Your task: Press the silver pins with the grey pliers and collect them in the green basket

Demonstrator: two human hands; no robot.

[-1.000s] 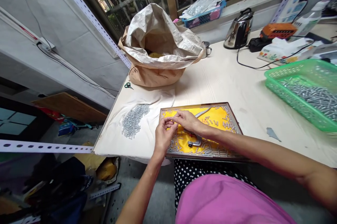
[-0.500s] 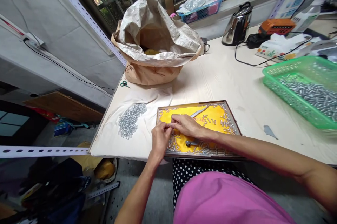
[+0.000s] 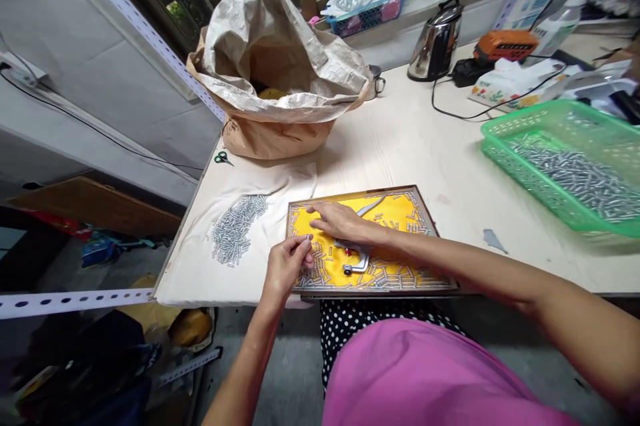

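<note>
A yellow-lined framed tray (image 3: pixel 425 209) lies at the table's near edge, strewn with several small metal pins. My left hand (image 3: pixel 286 265) hovers over the tray's near left corner, its fingers pinched on one small metal pin. My right hand (image 3: pixel 336 219) reaches over the tray's upper left part, fingers stretched toward loose pins, holding nothing I can see. A metal hand tool (image 3: pixel 356 263) with a red spot lies in the tray just under my right wrist. A heap of metal pins (image 3: pixel 233 235) rests on a white cloth (image 3: pixel 265 179) left of the tray.
A big brown paper sack (image 3: pixel 273 73) stands at the back left, small green scissors (image 3: pixel 223 158) beside it. A green basket (image 3: pixel 560 123) of metal pins sits at the right. A kettle (image 3: pixel 436 43), cables and boxes line the back. The table's left edge drops to a cluttered floor.
My hands, joined together over the tray a moment ago, have parted. The left one drew back toward me with a pin; the right one stretched left across the tray. The tool shows again.
</note>
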